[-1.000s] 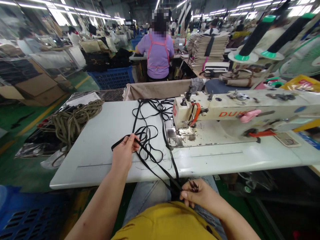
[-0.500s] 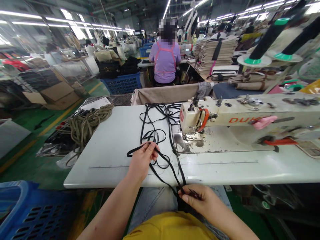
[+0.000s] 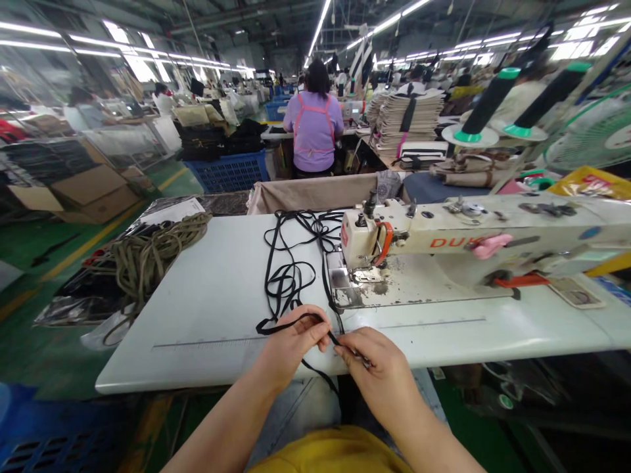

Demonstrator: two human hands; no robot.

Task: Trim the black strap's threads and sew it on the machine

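Observation:
A long black strap (image 3: 288, 276) lies in loose loops on the white sewing table (image 3: 207, 289) and runs to its near edge. My left hand (image 3: 290, 345) is closed, pinching the strap at the table's front edge. Close beside it, my right hand (image 3: 377, 371) is closed too, gripping the same strap and a small dark metal tool that pokes out between its fingers. The hands nearly touch. A cream sewing machine (image 3: 444, 240) stands to the right of the strap loops.
A pile of olive cord (image 3: 148, 253) lies off the table's left end on plastic sheeting. A blue crate (image 3: 44, 433) sits at lower left. A person in a purple shirt (image 3: 314, 121) works with their back turned beyond the table. Thread cones (image 3: 486, 105) stand at right.
My right hand rose from my lap to the table edge and met my left hand. My left hand drew the strap back toward me.

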